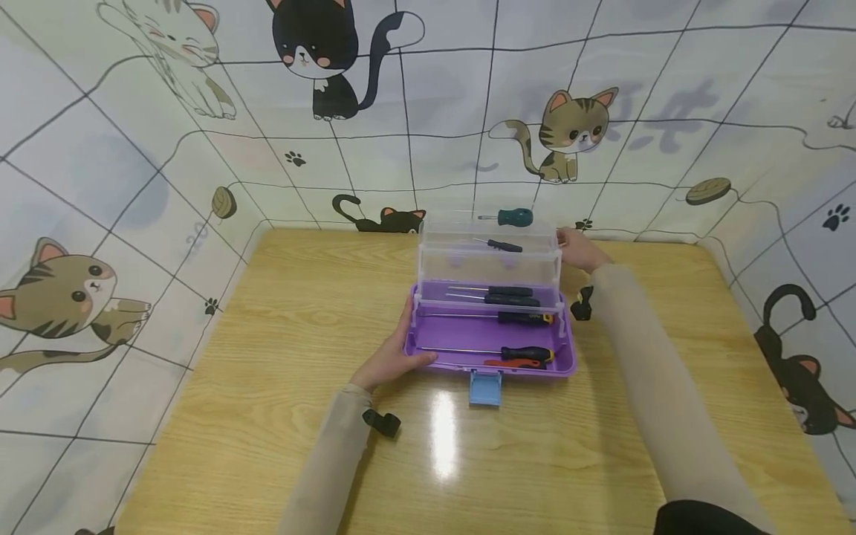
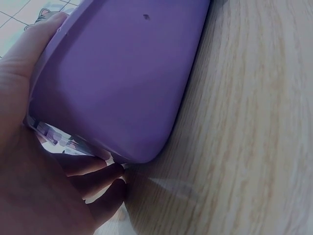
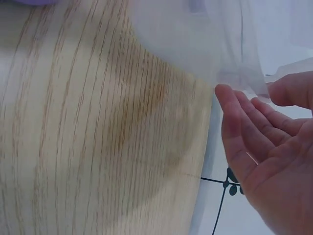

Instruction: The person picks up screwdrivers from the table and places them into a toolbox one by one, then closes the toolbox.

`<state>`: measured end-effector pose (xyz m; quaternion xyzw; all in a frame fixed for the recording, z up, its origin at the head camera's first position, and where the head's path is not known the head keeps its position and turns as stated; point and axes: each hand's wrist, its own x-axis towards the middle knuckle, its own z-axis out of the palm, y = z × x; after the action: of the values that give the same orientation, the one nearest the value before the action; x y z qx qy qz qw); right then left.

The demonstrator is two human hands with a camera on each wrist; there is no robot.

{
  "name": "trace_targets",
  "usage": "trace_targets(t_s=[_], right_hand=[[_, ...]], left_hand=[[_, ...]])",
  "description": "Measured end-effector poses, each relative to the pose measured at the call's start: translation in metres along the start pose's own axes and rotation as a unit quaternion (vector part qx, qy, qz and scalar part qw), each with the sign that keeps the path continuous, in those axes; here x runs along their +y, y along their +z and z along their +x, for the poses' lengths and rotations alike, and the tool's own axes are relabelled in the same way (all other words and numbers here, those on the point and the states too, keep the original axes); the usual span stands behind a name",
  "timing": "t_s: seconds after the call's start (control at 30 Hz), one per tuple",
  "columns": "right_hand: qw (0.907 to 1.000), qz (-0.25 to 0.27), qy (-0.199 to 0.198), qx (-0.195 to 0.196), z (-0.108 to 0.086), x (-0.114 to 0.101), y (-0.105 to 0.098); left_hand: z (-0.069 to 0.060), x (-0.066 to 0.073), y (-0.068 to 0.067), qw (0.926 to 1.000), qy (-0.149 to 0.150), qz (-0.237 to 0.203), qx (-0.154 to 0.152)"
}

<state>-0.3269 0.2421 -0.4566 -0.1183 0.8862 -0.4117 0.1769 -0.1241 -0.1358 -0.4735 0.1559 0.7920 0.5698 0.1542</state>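
Note:
A purple toolbox point(image 1: 455, 338) stands on the table, its clear lid point(image 1: 441, 264) raised at the back. My left hand point(image 1: 394, 360) grips the front left corner, thumb over the rim. In the left wrist view, the fingers point(image 2: 95, 181) curl round the end of the purple box point(image 2: 122, 78). At the back right, my right hand point(image 1: 583, 251) pinches the edge of the lid; the right wrist view shows the clear plastic point(image 3: 181, 39) between thumb and fingers. A black-and-yellow screwdriver point(image 1: 527, 354) lies near the box's front, beside an orange-red tool point(image 1: 511, 363).
Several dark-handled screwdrivers point(image 1: 511, 300) lie further back in the box. A teal-handled screwdriver point(image 1: 515, 217) is at the top of the clear part. A light-blue latch point(image 1: 484, 388) hangs at the front. Behind the wooden table point(image 1: 321, 297) rises a cat-patterned backdrop point(image 1: 455, 89).

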Motion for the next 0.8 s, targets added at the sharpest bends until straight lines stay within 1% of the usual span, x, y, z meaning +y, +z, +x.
trace_targets(t_s=[0.03,0.1,0.23,0.33,0.47,0.6,0.73,0.8], right_hand=[[1.0,0.004,-0.001,0.004,-0.001,0.0,0.0],[0.9998,0.009,-0.007,0.014,-0.002,0.001,-0.001],[0.9986,0.031,-0.012,0.04,-0.004,-0.003,-0.003],[0.9971,0.046,-0.013,0.059,-0.005,-0.006,-0.005],[0.9957,0.056,-0.017,0.071,-0.011,-0.009,-0.007],[0.9951,0.067,-0.015,0.071,-0.018,-0.01,-0.007],[0.9935,0.068,-0.034,0.084,-0.024,-0.014,-0.008],[0.9918,0.071,-0.045,0.097,-0.026,-0.016,-0.008]], left_hand=[[-0.001,0.003,0.0,1.0,-0.002,0.0,-0.003],[-0.001,0.004,0.0,1.0,0.0,-0.005,-0.003],[0.005,-0.018,0.002,0.9999,0.01,-0.008,0.009],[0.009,-0.033,0.003,0.9998,-0.001,0.0,0.019],[0.008,-0.031,0.004,0.9998,-0.007,0.003,0.019],[0.009,-0.031,0.004,0.9999,0.001,-0.001,0.014],[0.01,-0.033,0.004,0.9996,0.008,-0.021,0.015],[0.01,-0.034,0.004,0.9996,0.005,-0.024,0.017]])
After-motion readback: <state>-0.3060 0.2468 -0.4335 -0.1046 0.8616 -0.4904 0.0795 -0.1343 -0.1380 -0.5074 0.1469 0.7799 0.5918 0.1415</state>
